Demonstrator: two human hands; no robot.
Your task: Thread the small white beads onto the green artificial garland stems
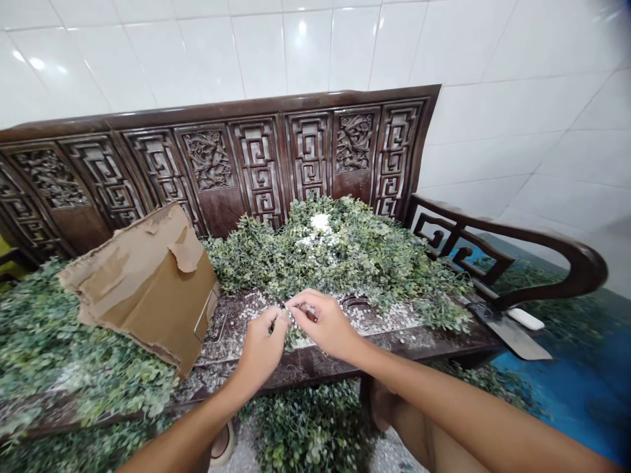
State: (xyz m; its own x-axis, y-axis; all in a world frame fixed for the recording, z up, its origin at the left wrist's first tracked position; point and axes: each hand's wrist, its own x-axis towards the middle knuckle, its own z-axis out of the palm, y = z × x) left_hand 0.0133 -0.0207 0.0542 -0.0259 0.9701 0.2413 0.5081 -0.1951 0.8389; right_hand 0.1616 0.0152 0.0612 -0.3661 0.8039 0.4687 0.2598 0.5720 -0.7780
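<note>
My left hand [265, 341] and my right hand [323, 323] meet above the front of a dark wooden bench seat [340, 360]. Both are closed in a pinch, with the fingertips almost touching. Between them shows part of a small green artificial leaf sprig [294, 338], mostly hidden by my fingers. Just behind lies a big heap of artificial green foliage [365, 256], topped by a pile of small white pieces [320, 223]. Many more white round bits [374, 320] are scattered over the seat around my hands.
A torn cardboard piece [148, 282] stands tilted at the left, with a bent metal wire [202, 315] by its edge. More foliage [29, 328] lies farther left and on the floor [315, 427]. A carved backrest [256, 171] and curved armrest [537, 246] bound the bench; a cleaver-like blade [515, 334] sits at right.
</note>
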